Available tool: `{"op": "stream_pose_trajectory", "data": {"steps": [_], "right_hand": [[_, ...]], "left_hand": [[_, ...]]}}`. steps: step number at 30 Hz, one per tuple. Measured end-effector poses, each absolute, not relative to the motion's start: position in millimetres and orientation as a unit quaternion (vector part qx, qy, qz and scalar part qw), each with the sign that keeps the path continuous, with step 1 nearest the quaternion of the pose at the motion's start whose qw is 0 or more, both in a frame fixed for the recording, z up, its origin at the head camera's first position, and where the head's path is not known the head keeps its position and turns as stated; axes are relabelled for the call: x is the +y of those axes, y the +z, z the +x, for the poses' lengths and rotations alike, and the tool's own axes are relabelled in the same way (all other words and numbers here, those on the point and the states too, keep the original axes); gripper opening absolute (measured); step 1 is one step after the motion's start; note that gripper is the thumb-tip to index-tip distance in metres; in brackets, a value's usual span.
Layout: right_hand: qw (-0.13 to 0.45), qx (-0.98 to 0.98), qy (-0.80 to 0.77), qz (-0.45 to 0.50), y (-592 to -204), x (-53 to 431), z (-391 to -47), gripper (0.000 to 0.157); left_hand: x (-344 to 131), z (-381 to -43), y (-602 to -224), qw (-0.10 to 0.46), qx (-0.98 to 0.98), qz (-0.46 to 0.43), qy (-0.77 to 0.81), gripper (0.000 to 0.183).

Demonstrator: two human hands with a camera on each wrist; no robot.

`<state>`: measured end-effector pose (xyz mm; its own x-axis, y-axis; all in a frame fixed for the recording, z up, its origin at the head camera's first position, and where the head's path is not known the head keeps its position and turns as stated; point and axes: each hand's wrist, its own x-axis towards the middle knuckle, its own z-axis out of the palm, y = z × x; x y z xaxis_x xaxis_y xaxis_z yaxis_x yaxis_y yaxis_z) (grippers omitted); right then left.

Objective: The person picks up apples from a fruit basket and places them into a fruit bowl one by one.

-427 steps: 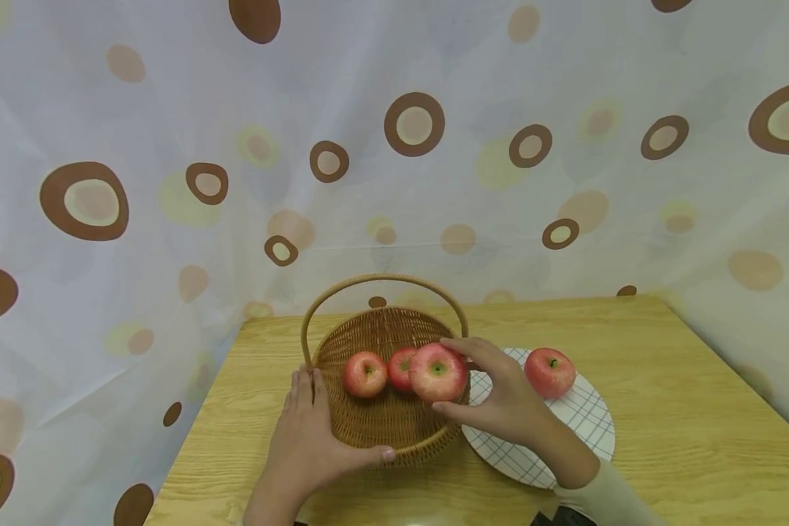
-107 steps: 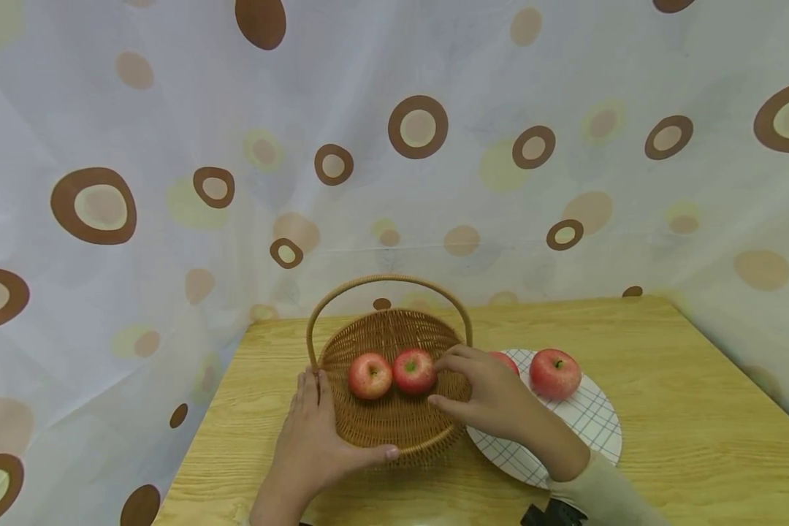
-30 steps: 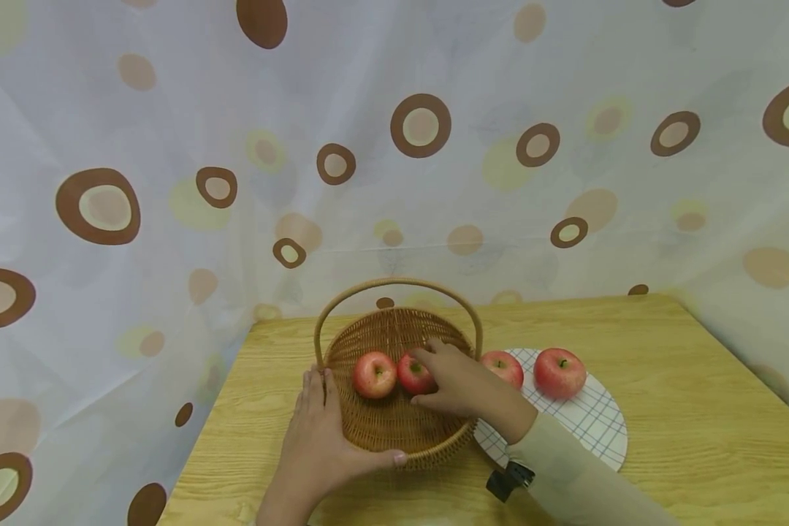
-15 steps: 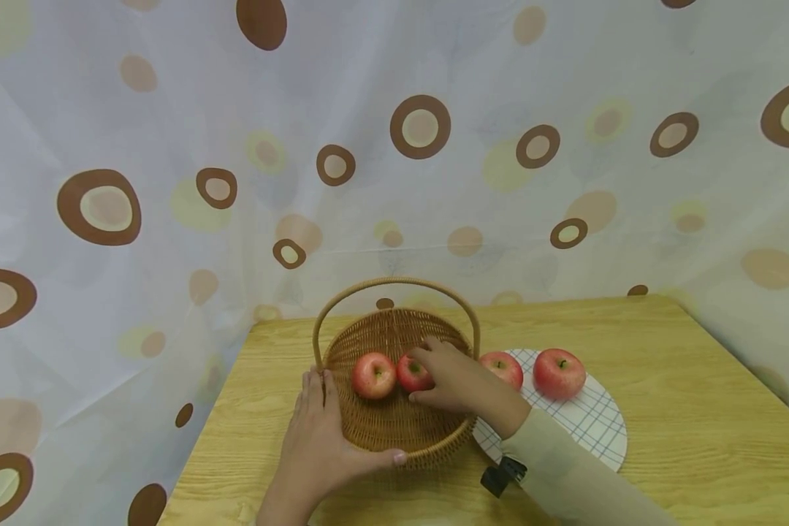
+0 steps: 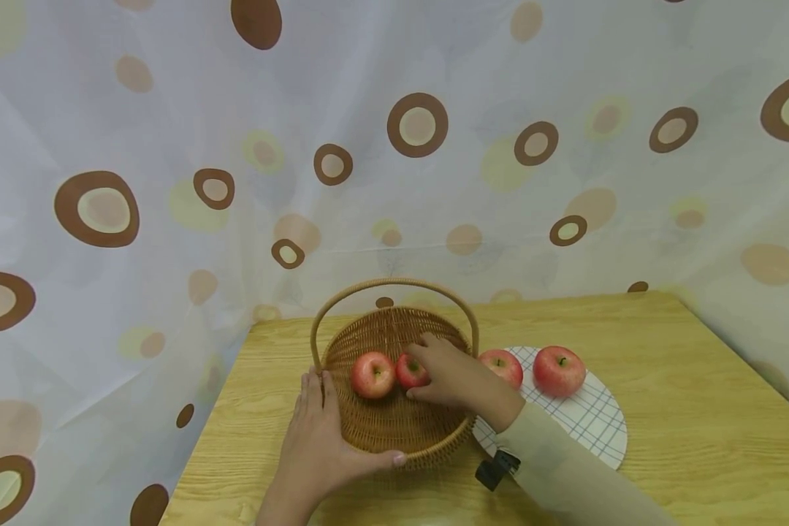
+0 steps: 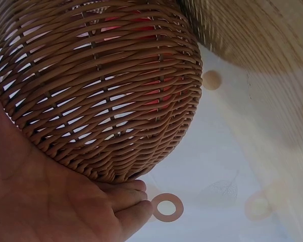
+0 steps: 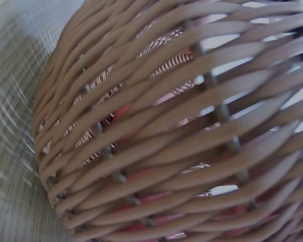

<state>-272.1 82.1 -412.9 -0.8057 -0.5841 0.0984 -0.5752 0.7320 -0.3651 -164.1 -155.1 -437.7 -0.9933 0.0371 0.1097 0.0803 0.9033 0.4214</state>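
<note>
In the head view, my right hand [image 5: 454,376] reaches into a wicker basket [image 5: 408,431] and pinches the right-hand red apple [image 5: 410,371] between fingers and thumb. Another apple [image 5: 372,375] sits just left of it in the basket. My left hand [image 5: 322,438] lies along the basket's left side, fingers straight at the rim and thumb stretched along the front. The left wrist view has the left hand [image 6: 65,212] against the outside of the weave. Only the basket wall [image 7: 166,126] fills the right wrist view, hiding that hand; red shows through its gaps.
Right of the basket, a white checked plate [image 5: 592,416] carries one apple [image 5: 558,371] and a second apple [image 5: 502,367], partly behind the right forearm. An arched handle [image 5: 394,281] spans the basket. The wooden table [image 5: 690,409] backs onto a patterned curtain [image 5: 473,73].
At 14.2 s ago the right hand held an apple above the basket; since then a second apple appears on the plate. The right hand has moved left onto a basket apple. The left hand stays.
</note>
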Motion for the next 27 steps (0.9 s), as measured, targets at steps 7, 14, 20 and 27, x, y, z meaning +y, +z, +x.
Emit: {"op": "stream_pose_trajectory", "data": {"steps": [7, 14, 20, 27], "right_hand": [[0.014, 0.928, -0.2, -0.314, -411.7, 79.2, -275.7, 0.065], [0.008, 0.932, -0.194, -0.306, -413.1, 77.8, -278.7, 0.062], [0.017, 0.938, -0.187, -0.291, -415.8, 76.7, -281.6, 0.063], [0.018, 0.944, -0.168, -0.282, -418.6, 76.6, -285.2, 0.073]], "left_hand": [[-156.0, -163.4, -438.5, 0.054, -0.975, -0.032, -0.212, 0.17], [-155.4, -164.1, -438.9, 0.054, -0.975, -0.032, -0.214, 0.169], [-155.4, -163.2, -439.5, 0.053, -0.974, -0.029, -0.219, 0.169], [-153.8, -163.7, -437.3, 0.055, -0.974, -0.03, -0.218, 0.17]]}}
